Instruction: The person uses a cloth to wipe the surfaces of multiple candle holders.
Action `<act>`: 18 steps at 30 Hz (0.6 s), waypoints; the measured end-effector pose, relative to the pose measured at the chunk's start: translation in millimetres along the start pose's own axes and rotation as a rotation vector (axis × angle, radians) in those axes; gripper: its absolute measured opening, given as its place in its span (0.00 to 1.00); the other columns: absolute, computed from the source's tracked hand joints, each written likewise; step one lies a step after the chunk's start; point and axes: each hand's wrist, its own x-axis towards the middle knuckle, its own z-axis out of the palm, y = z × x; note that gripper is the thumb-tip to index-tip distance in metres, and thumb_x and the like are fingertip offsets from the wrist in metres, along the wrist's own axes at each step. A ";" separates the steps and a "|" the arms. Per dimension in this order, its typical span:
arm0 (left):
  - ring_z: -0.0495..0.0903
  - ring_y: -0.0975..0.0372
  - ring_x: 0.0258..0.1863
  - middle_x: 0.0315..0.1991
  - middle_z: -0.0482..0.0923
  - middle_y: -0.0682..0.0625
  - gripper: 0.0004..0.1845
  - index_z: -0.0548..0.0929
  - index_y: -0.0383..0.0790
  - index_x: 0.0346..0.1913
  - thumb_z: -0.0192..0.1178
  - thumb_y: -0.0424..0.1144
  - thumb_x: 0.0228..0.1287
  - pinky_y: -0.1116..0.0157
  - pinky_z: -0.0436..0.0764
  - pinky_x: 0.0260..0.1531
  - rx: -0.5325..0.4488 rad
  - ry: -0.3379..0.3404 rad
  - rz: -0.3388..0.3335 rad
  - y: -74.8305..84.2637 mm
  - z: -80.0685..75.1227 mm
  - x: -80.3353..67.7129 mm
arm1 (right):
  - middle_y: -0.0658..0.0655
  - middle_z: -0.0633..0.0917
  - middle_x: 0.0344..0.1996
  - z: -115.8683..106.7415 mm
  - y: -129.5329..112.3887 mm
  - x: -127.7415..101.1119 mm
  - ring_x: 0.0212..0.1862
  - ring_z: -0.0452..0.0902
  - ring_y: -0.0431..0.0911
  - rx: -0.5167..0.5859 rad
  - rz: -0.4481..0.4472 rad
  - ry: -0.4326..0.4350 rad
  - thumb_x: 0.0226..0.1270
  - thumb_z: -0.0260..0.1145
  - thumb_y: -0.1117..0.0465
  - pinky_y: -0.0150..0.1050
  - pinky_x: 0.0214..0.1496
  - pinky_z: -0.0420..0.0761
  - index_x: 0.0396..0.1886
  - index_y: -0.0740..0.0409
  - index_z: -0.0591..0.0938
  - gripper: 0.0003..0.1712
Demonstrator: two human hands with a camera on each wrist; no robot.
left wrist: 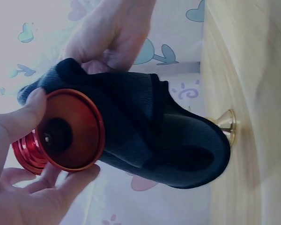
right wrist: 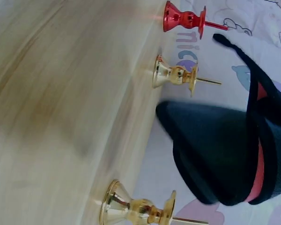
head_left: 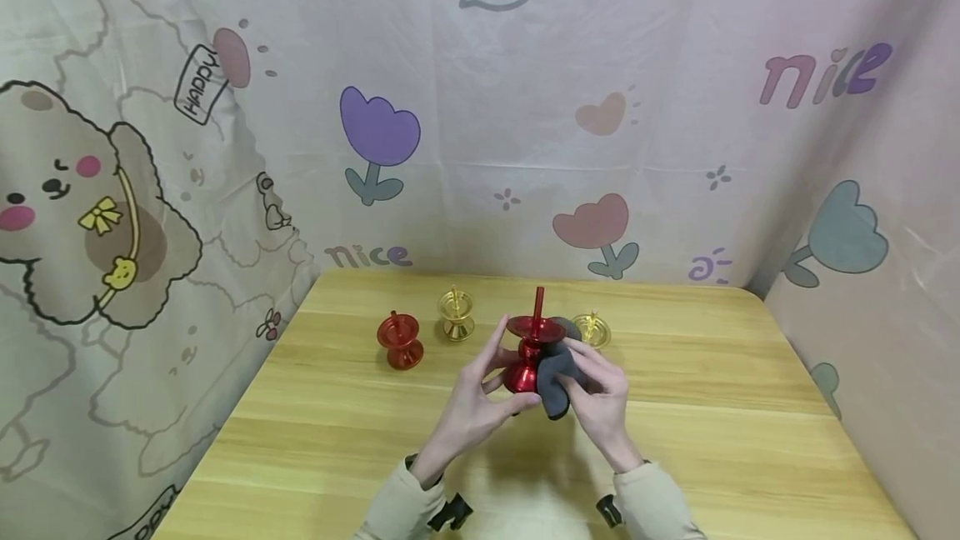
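I log a wooden table (head_left: pixel 337 440) against a printed curtain (head_left: pixel 187 148); the red holder (head_left: pixel 531 357) held above mid-table is my landmark. Behind it to the left stand a smaller red stand (head_left: pixel 400 341) and a gold stand (head_left: pixel 456 314); a second gold stand (head_left: pixel 592 329) sits just behind it on the right, partly hidden by the dark cloth (head_left: pixel 557 377). No other thing on the table crowds the holder.

The left hand (head_left: pixel 468 407) grips the holder's base, fingers curled round it. The right hand (head_left: pixel 600 398) pinches the cloth, pressed against the holder's right side.

The left wrist view alone shows the holder's underside (left wrist: pixel 68 131) with its dark centre hole. The right wrist view shows all three stands in profile, thin pins pointing away from the table.
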 end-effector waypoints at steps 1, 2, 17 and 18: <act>0.81 0.46 0.58 0.54 0.80 0.36 0.55 0.49 0.51 0.82 0.73 0.33 0.58 0.59 0.81 0.60 -0.003 -0.001 0.021 -1.7 -0.1 0.2 | 0.50 0.88 0.52 0.3 -0.5 0.6 0.54 0.85 0.40 0.001 0.015 0.005 0.45 0.63 0.91 0.26 0.54 0.83 0.45 0.74 0.87 0.26; 0.81 0.45 0.59 0.54 0.80 0.36 0.54 0.49 0.52 0.82 0.72 0.32 0.59 0.59 0.81 0.61 -0.008 -0.005 0.031 -3.1 -0.3 0.3 | 0.49 0.88 0.51 0.5 -0.5 0.8 0.54 0.85 0.39 0.012 0.036 0.015 0.45 0.62 0.91 0.26 0.54 0.83 0.45 0.74 0.87 0.26; 0.79 0.45 0.63 0.64 0.75 0.38 0.56 0.47 0.57 0.82 0.73 0.35 0.60 0.53 0.81 0.61 -0.056 0.018 -0.082 -5.7 1.4 0.9 | 0.52 0.88 0.51 5.5 2.3 -1.4 0.56 0.84 0.37 -0.145 -0.066 0.007 0.40 0.63 0.92 0.26 0.57 0.81 0.45 0.73 0.87 0.29; 0.79 0.44 0.62 0.64 0.74 0.38 0.55 0.47 0.57 0.82 0.73 0.35 0.60 0.53 0.82 0.59 -0.062 0.020 -0.075 -5.9 1.6 0.8 | 0.52 0.88 0.51 5.9 2.2 -1.0 0.55 0.84 0.38 -0.138 -0.065 0.010 0.41 0.63 0.92 0.26 0.57 0.82 0.45 0.73 0.87 0.29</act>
